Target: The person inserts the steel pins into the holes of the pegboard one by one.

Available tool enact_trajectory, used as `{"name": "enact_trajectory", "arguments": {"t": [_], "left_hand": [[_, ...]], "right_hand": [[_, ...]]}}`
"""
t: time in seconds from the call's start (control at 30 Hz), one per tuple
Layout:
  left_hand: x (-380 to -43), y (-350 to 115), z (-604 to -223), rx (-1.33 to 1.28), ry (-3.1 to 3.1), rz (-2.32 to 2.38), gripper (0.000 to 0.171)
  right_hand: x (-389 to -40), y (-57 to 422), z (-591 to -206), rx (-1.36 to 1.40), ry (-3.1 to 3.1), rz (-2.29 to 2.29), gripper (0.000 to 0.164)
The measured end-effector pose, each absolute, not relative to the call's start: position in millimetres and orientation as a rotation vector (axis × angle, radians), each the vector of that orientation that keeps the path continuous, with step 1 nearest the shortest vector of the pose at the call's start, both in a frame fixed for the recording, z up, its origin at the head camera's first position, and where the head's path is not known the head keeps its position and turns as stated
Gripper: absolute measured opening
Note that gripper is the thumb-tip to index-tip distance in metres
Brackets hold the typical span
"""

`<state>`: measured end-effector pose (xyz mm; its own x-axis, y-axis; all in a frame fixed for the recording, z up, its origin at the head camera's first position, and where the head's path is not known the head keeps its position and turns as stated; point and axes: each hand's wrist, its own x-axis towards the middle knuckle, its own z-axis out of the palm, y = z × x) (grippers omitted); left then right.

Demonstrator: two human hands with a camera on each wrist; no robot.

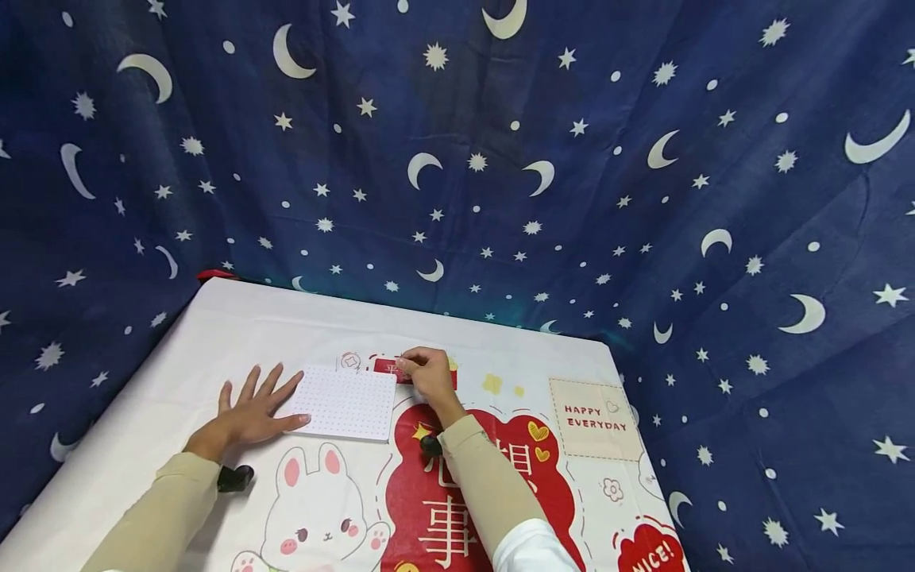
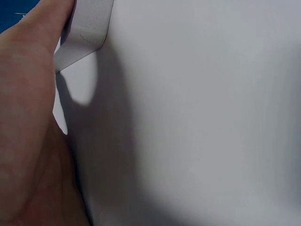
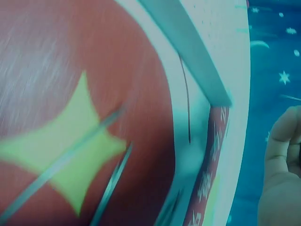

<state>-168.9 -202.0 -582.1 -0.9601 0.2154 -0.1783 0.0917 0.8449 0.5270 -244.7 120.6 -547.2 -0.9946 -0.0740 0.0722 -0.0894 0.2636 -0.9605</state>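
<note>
A white slab with a grid of small dots (image 1: 345, 403) lies flat on the printed tablecloth. My left hand (image 1: 252, 413) is spread at its left side, thumb reaching over the lower left part. In the left wrist view that thumb (image 2: 28, 61) lies against the slab's thick side (image 2: 89, 28). My right hand (image 1: 430, 380) is bent over the far right corner, thumb and forefinger close together; I cannot tell whether something tiny is between them. The right wrist view shows its curled fingers (image 3: 284, 136) at the right edge, beyond the slab's side (image 3: 193, 52).
The tablecloth has a printed rabbit (image 1: 314, 516), a red cloud with characters (image 1: 557, 477) and a "Happy Everyday" panel (image 1: 595, 419). A dark blue curtain with moons and stars (image 1: 472, 238) hangs behind and at the sides. Thin blurred bars (image 3: 113, 183) cross the right wrist view.
</note>
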Motion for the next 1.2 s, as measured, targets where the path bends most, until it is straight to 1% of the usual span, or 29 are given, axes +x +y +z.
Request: {"name": "enact_trajectory", "arguments": {"t": [0.17, 0.6, 0.9, 1.2], "left_hand": [[-167.0, -199.0, -579.7, 0.234, 2.783, 0.769, 0.095], [-169.0, -197.8, -580.5, 0.201, 2.775, 0.721, 0.095], [-171.6, -199.2, -580.1, 0.209, 2.774, 0.71, 0.095], [-171.6, -207.0, -582.4, 0.203, 2.782, 0.713, 0.095]], "right_hand": [[-246.0, 106.7, -554.0, 0.155, -2.456, 1.934, 0.006], [-252.2, 93.3, -566.6, 0.069, -2.512, 1.807, 0.008], [-256.3, 83.4, -570.3, 0.158, -2.579, 1.634, 0.009], [-257.5, 73.9, -570.3, 0.178, -2.582, 1.602, 0.009]]}}
